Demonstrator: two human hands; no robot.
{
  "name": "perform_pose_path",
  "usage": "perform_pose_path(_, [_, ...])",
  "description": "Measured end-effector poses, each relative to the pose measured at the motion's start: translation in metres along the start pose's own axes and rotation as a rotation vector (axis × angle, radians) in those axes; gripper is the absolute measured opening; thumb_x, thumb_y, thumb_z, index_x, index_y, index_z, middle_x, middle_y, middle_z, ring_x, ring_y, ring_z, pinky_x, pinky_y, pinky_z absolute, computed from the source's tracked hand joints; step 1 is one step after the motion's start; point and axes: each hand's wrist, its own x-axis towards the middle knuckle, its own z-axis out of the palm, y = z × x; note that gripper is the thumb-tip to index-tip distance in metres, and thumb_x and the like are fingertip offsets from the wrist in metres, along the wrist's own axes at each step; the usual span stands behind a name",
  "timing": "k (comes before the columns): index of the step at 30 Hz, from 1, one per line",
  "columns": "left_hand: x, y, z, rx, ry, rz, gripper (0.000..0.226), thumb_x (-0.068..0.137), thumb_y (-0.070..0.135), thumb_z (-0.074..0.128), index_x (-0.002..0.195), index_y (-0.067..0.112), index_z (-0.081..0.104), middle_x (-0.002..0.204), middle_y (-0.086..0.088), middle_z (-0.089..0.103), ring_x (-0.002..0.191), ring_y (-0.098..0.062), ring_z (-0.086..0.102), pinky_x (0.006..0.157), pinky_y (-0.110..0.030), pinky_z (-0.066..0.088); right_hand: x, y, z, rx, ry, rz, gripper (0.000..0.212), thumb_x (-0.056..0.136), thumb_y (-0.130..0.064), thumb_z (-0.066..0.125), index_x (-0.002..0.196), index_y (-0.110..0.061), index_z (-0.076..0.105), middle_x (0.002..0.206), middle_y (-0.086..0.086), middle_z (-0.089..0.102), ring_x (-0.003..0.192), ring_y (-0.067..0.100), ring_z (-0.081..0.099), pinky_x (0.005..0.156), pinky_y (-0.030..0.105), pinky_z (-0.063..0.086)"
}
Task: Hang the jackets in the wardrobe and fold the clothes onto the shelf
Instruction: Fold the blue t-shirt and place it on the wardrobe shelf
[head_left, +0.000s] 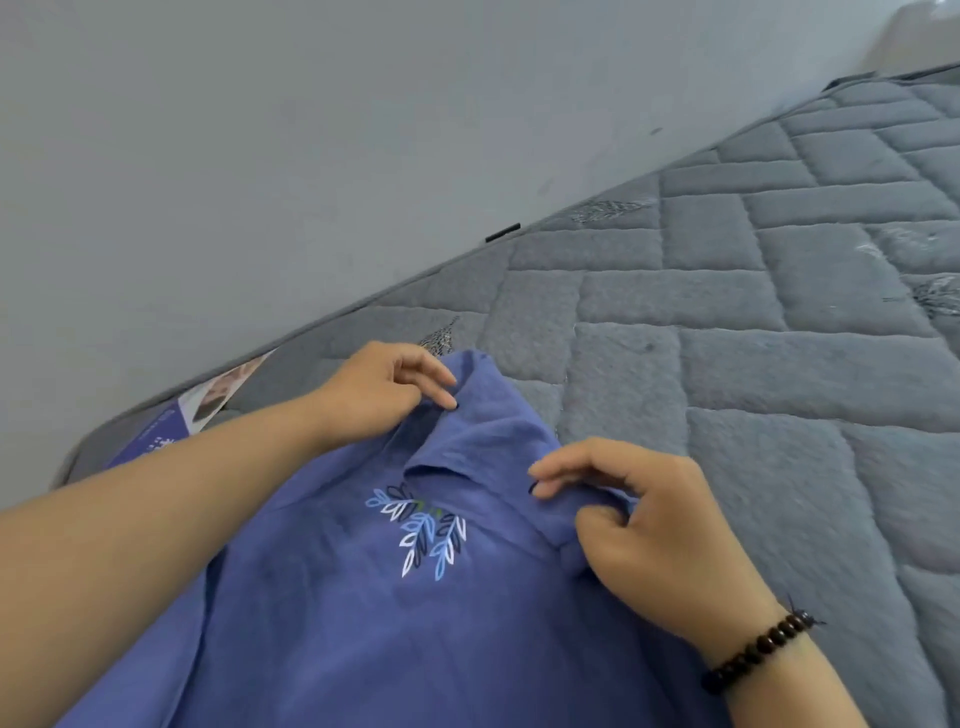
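From the head view I look down at a blue shirt (363, 597) spread on a grey quilted mattress (727, 322), and I place everything else from its leaf print (423, 535), a cluster of white, light blue and dark leaves near the middle of the cloth.

Up and to the left of the print, my left hand (379, 395) sits at the shirt's upper edge. Its thumb and forefinger are curled together on a ridge of the fabric, pinching it, with the other fingers loosely bent above.

To the right of the print, my right hand (639, 525) grasps another raised fold of the same shirt. The fingers are curled over the cloth and the thumb tucks under it, so the fabric bunches between them. A dark beaded bracelet (753, 649) circles that wrist, lower right of the print.

Between the two hands, just above the print, the cloth stands up in a soft pleat (441, 457).

Far left of the print, at the mattress edge, lies a printed label (208, 405). Beyond the mattress, above the print, rises a plain grey wall (311, 130), with a small dark tab (502, 232) at the seam.
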Motion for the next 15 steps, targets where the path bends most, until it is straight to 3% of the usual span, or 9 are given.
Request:
perform_pose_path(3, [-0.015, -0.009, 0.016, -0.038, 0.14, 0.004, 0.051, 0.078, -0.017, 0.039, 0.088, 0.025, 0.065, 0.092, 0.01, 0.072, 0.085, 0.006, 0.065, 0.081, -0.012, 0.046, -0.001, 0.003, 0.007, -0.184, -0.074, 0.021, 0.04, 0.069, -0.016, 0.053, 0.104, -0.029, 0.068, 0.101, -0.022, 0.066, 0.101, -0.003, 0.058, 0.09, 0.011, 0.043])
perform_pose_path(6, [-0.042, -0.019, 0.023, -0.015, 0.184, -0.009, 0.044, 0.084, -0.008, 0.046, 0.095, 0.03, 0.065, 0.102, 0.016, 0.067, 0.102, 0.001, 0.061, 0.095, -0.018, 0.043, 0.0, 0.009, 0.024, -0.611, -0.286, 0.057, 0.047, 0.081, -0.041, 0.065, 0.125, -0.029, 0.055, 0.123, -0.016, 0.051, 0.117, 0.012, 0.046, 0.1, 0.028, 0.035])
perform_pose_path(8, [-0.067, -0.029, 0.017, 0.045, 0.216, -0.022, 0.036, 0.088, 0.0, 0.05, 0.107, 0.027, 0.065, 0.11, 0.017, 0.065, 0.105, -0.001, 0.058, 0.091, -0.019, 0.043, 0.002, 0.006, 0.036, -0.731, -0.234, 0.082, 0.035, 0.084, -0.04, 0.066, 0.115, -0.026, 0.061, 0.117, -0.009, 0.054, 0.111, 0.02, 0.048, 0.09, 0.034, 0.036])
perform_pose_path(10, [-0.094, -0.044, 0.003, 0.106, 0.282, -0.065, 0.032, 0.092, 0.008, 0.051, 0.114, 0.028, 0.063, 0.112, 0.019, 0.062, 0.098, -0.002, 0.058, 0.078, -0.014, 0.042, 0.002, 0.005, 0.044, -0.759, -0.096, 0.006, 0.007, 0.078, -0.021, 0.075, 0.084, -0.022, 0.071, 0.092, -0.004, 0.063, 0.086, 0.027, 0.058, 0.071, 0.036, 0.038])
perform_pose_path(12, [-0.121, -0.063, -0.014, 0.136, 0.381, -0.151, 0.03, 0.095, 0.013, 0.05, 0.116, 0.031, 0.06, 0.11, 0.018, 0.061, 0.085, -0.001, 0.056, 0.068, -0.013, 0.04, 0.001, 0.011, 0.046, -0.777, -0.018, -0.04, 0.018, 0.067, -0.009, 0.079, 0.063, -0.021, 0.066, 0.074, -0.005, 0.062, 0.068, 0.027, 0.058, 0.063, 0.032, 0.035])
perform_pose_path(13, [-0.134, -0.074, -0.022, 0.152, 0.436, -0.186, 0.03, 0.095, 0.013, 0.049, 0.118, 0.03, 0.059, 0.113, 0.016, 0.06, 0.084, 0.002, 0.055, 0.069, -0.015, 0.039, 0.0, 0.011, 0.046, -0.772, -0.038, -0.041, 0.019, 0.066, -0.009, 0.078, 0.061, -0.022, 0.065, 0.071, -0.006, 0.062, 0.067, 0.025, 0.058, 0.064, 0.033, 0.035])
perform_pose_path(15, [-0.155, -0.102, -0.037, 0.191, 0.522, -0.222, 0.032, 0.097, 0.013, 0.046, 0.125, 0.024, 0.056, 0.126, 0.01, 0.056, 0.104, -0.003, 0.054, 0.087, -0.021, 0.037, -0.003, 0.004, 0.047, -0.75, -0.072, -0.058, 0.012, 0.065, -0.019, 0.071, 0.06, -0.026, 0.062, 0.072, -0.011, 0.063, 0.071, 0.021, 0.058, 0.069, 0.034, 0.038])
